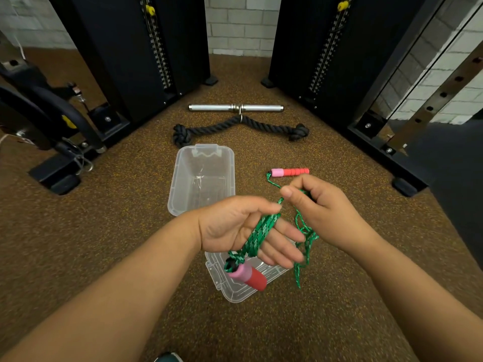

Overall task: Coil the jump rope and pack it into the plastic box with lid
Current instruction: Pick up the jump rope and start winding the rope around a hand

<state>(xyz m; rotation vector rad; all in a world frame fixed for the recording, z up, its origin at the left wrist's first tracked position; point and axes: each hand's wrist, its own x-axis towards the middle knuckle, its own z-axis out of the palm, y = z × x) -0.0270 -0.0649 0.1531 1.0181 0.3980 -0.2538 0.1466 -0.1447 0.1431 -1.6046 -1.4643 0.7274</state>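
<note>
I see the left hand [236, 226] palm up with fingers spread, several turns of the green jump rope [257, 236] wound across them. One pink-and-red handle [247, 276] hangs from that coil just below the palm, over the clear lid [235, 291] lying on the floor [117, 231]. The right hand [321, 207] is pinched shut on the rope just beside the left fingertips, with loose loops dangling under it. From there the cord runs up to the second handle [290, 172], lying on the floor beyond the right hand. The open plastic box [201, 178] sits just past the left hand, holding none of the rope.
</note>
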